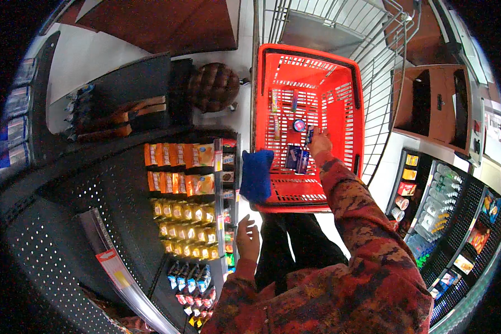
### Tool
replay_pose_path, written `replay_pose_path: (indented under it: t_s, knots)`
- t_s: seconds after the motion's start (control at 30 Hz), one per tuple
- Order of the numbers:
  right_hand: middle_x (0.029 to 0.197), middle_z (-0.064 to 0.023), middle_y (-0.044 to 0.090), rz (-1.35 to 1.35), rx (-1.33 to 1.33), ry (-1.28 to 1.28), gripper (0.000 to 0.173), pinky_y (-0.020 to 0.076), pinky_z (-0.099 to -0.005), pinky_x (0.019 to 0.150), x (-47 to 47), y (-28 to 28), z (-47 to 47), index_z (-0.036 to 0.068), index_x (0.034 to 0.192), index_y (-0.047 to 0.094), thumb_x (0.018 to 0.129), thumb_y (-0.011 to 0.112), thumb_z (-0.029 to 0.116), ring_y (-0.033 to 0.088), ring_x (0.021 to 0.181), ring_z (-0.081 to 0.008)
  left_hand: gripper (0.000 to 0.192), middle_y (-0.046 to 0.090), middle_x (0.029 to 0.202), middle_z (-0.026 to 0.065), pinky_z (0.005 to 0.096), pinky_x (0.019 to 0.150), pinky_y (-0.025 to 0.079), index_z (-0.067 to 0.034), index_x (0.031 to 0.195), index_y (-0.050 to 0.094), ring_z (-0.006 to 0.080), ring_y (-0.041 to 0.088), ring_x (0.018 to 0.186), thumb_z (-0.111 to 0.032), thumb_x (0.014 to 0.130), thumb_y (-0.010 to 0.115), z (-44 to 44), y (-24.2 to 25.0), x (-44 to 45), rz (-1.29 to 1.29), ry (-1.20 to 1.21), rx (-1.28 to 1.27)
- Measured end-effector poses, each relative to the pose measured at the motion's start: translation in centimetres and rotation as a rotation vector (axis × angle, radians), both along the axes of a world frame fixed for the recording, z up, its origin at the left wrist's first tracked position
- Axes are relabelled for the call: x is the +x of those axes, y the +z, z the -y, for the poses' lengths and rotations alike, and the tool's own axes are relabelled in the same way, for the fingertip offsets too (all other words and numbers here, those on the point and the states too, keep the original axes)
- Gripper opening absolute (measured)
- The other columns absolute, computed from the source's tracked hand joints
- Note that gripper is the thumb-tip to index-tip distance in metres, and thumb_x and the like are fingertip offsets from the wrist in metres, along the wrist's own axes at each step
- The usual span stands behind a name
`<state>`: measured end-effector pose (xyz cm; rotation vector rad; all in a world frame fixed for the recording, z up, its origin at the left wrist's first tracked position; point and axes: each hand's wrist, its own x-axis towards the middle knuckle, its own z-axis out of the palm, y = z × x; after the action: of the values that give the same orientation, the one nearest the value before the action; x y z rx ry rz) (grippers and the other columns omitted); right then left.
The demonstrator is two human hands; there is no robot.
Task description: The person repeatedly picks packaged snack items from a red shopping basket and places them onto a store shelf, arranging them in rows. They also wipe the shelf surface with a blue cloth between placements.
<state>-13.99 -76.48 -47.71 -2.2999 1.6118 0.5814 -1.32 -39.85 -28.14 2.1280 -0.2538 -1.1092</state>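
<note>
My right hand (320, 144) reaches into a red plastic shopping basket (340, 75) and grips a small dark blue package (310, 134), partly hidden by the fingers. Beside it in the basket stands a round blue container (298, 125). Nearer to me lie dark blue boxes (297, 159). Narrow tube-like packs (274, 101) and a slim blue-and-red pack (294, 100) rest farther in. A blue cloth-like piece (256, 175) hangs over the basket's left rim. My left hand (248, 240) hovers by the shelf edge, holding nothing, its fingers loosely apart.
The basket sits in a wire shopping cart (373, 79). Left of me, a black shelf rack carries orange snack packs (179, 154) and yellow packs (188, 211). A brown round cushioned stool (215, 87) stands beyond. Shelves with bottles (438, 196) line the right.
</note>
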Motion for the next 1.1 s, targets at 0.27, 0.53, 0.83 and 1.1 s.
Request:
replay_pose_path:
  t_s: [0.27,0.53,0.83,1.1]
  knots:
    - [0.117,-0.0249,0.059,0.165,0.020,-0.110,0.066,0.0564,-0.0539,0.083,-0.7,0.1,-0.9,0.009,0.129,0.047,0.073,0.081,0.013,0.060,0.109,-0.0464,0.043,0.069,0.112,0.0110,0.0314,0.075,0.057,-0.007,0.139,0.053,0.0187,0.068,0.092,-0.006,0.096,0.061,-0.2,0.7,0.3,-0.001,0.021,-0.014]
    - [0.119,-0.0061,0.066,1.114,0.753,-0.501,0.067,0.0544,-0.0323,0.088,0.0,13.7,0.5,0.006,0.140,0.051,0.080,0.081,0.004,0.065,0.103,-0.0171,0.046,0.068,0.117,0.0116,0.0316,0.078,0.056,-0.005,0.140,0.051,0.0193,0.068,0.097,-0.009,0.096,0.064,3.1,6.3,2.7,0.046,0.053,-0.165]
    - [0.149,-0.0091,0.051,1.479,1.453,-0.391,0.080,0.0415,-0.0372,0.114,9.7,34.9,-5.7,0.003,0.152,0.042,0.080,0.074,-0.008,0.050,0.136,-0.0217,0.076,0.060,0.132,0.0142,0.0307,0.081,0.055,-0.006,0.148,0.044,0.0203,0.065,0.106,-0.015,0.083,0.084,10.8,18.5,7.1,0.096,0.014,-0.499]
    - [0.142,-0.0094,0.055,1.350,1.388,0.290,0.070,0.0402,-0.0384,0.113,16.6,44.0,-8.6,0.000,0.143,0.049,0.081,0.081,0.001,0.052,0.132,-0.0219,0.068,0.060,0.127,0.0156,0.0359,0.088,0.054,-0.008,0.139,0.054,0.0270,0.063,0.109,-0.013,0.079,0.084,6.9,28.1,10.0,0.402,0.036,-0.349]
